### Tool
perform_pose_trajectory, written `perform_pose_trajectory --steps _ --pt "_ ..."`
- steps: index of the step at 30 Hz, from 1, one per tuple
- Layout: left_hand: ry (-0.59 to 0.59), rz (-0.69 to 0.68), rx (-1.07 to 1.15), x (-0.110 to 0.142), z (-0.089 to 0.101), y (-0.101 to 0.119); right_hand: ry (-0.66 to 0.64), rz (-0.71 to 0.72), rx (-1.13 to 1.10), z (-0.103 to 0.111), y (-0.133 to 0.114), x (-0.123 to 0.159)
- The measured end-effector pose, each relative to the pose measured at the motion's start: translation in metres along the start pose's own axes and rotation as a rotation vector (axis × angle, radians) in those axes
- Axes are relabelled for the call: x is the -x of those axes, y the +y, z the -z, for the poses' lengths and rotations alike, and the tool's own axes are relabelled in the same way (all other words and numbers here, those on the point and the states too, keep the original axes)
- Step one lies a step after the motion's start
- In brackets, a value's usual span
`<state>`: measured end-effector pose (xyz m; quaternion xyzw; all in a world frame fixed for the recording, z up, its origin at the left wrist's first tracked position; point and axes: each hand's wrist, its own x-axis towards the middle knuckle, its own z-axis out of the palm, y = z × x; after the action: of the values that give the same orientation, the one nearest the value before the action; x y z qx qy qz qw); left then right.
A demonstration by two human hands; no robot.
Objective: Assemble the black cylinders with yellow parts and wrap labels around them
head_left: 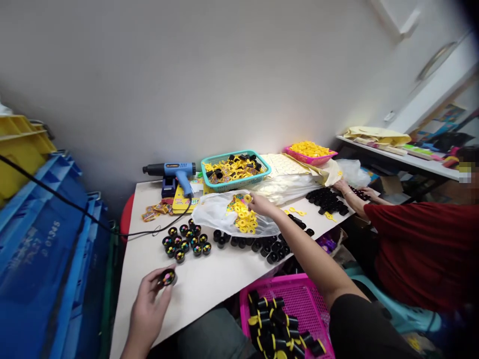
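I have the left hand [149,300] clamped on a black cup [168,277] by the table's [209,276] near-left corner, the right hand [262,205] pinching a yellow ring [247,198].

A plain grey wall [187,75] fills the back, darker toward the left and faintly warm above the far part of the white-topped worktable [209,279] standing against it. At the left, big blue crates [33,249] are stacked beside a yellow crate [22,149], and a rounded red seat [126,214], mostly hidden, shows at the table's edge. On the right stand a second white-topped table [400,156] and, nearer, a pale blue plastic chair [392,304]
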<state>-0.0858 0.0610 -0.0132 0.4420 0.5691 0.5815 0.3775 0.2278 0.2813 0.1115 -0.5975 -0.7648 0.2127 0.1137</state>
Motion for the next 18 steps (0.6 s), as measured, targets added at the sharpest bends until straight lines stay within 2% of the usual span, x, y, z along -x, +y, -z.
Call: perform_pose_trajectory --steps 3,6,8,10,13,18 --pt "-0.151 -0.023 0.030 0.023 -0.018 0.023 -0.019 0.078 -0.141 -0.029 -0.024 0.042" --pt "-0.296 -0.069 0.121 0.045 -0.033 0.038 -0.192 0.198 -0.391 -0.078 -0.057 0.101" --pt "-0.312 -0.077 0.157 0.057 -0.037 0.040 -0.344 0.258 -0.828 -0.110 -0.077 0.140" --pt "-0.283 -0.104 0.129 0.068 -0.037 0.039 -0.367 0.234 -1.119 -0.133 -0.091 0.170" --pt "-0.273 -0.177 0.023 0.081 -0.030 0.034 -0.320 0.157 -1.248 -0.150 -0.097 0.193" --pt "-0.325 -0.294 -0.162 0.095 -0.023 0.030 -0.307 0.121 -1.273 -0.156 -0.096 0.207"
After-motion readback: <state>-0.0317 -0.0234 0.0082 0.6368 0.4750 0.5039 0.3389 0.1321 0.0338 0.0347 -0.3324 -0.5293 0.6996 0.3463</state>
